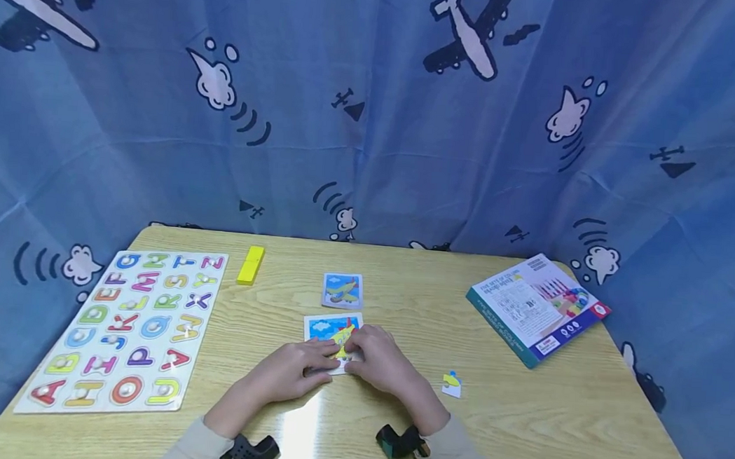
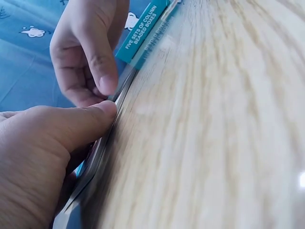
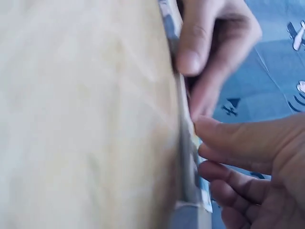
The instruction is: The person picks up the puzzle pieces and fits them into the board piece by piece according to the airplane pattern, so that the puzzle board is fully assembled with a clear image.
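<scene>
A small jigsaw puzzle (image 1: pixel 317 327) with a white border, blue sky and a yellow plane lies on the table in the head view. My left hand (image 1: pixel 292 371) rests on its lower left side, fingers extended, thumb at the near edge (image 2: pixel 108 109). My right hand (image 1: pixel 385 360) is at the puzzle's right side, thumb and index finger pinching what looks like a puzzle piece, mostly covered by the fingers. A sliver of yellow shows by those fingertips (image 3: pixel 206 125) in the right wrist view. One loose puzzle piece (image 1: pixel 451 384), yellow, blue and white, lies to the right.
Behind the puzzle lies a picture card (image 1: pixel 342 290) of a yellow plane. An alphabet board (image 1: pixel 204 318) fills the left side, beside a yellow block (image 1: pixel 251 265). A boxed set (image 1: pixel 536 310) sits back right. A blue curtain (image 1: pixel 372 152) hangs behind the table (image 1: pixel 551 430).
</scene>
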